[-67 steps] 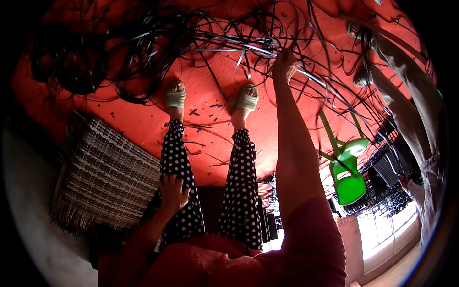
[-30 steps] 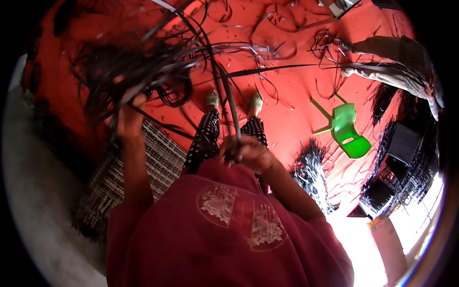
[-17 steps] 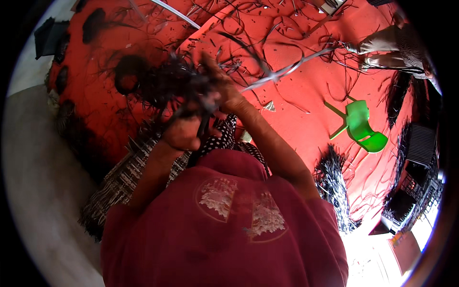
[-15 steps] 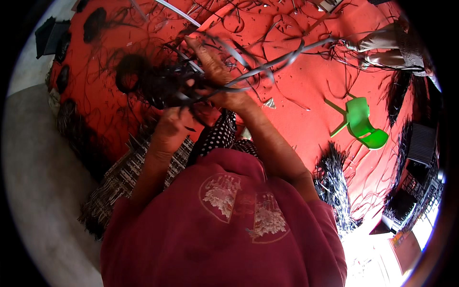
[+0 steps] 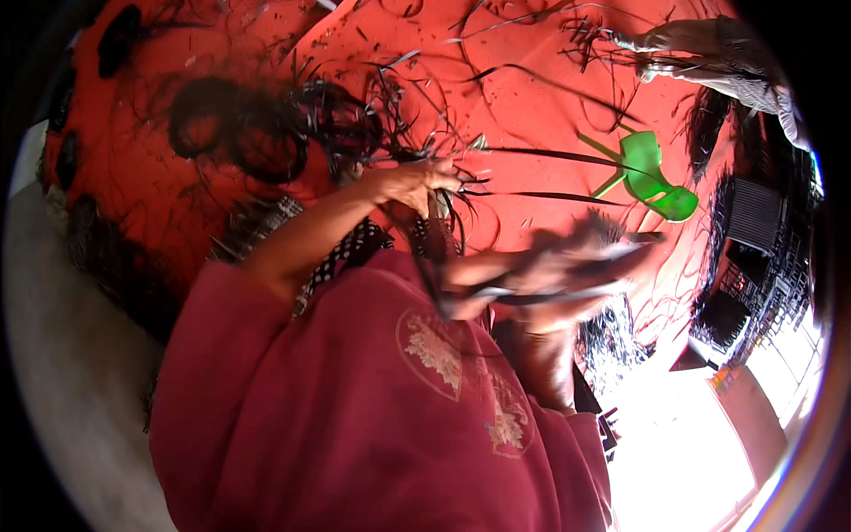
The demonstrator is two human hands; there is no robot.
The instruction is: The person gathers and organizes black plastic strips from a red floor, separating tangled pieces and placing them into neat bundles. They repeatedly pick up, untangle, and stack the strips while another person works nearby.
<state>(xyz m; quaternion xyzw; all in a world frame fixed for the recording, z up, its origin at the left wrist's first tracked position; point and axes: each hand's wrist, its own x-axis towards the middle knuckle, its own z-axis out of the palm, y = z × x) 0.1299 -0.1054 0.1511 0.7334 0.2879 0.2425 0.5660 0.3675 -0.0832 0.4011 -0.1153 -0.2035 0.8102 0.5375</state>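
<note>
Black plastic-looking strips (image 5: 554,155) stretch rightward from my left hand (image 5: 421,184), whose fingers are closed around them. Other strips droop below its fingers. My right hand (image 5: 576,262) is smeared by motion, in front of my right side. Dark and pale strips (image 5: 567,294) cross it, but its grip is too blurred to tell. Just beyond my left hand lies a tangled bundle of black strips (image 5: 341,120). Beside it is a dark coil (image 5: 204,115). My knees, in dotted dark cloth (image 5: 350,253), are partly hidden beneath my left forearm.
Loose strips and scraps litter the red floor covering (image 5: 532,102). A green chair (image 5: 645,168) stands to the right. Another person's legs (image 5: 700,53) reach in at the far right. Dark woven pieces (image 5: 753,213) stand along the right side, and a pale wall (image 5: 53,355) bounds the left.
My right hand has swung down and right, away from the bundle. My left hand has moved up and right and now grips strips. The dark bundle no longer lies between my hands.
</note>
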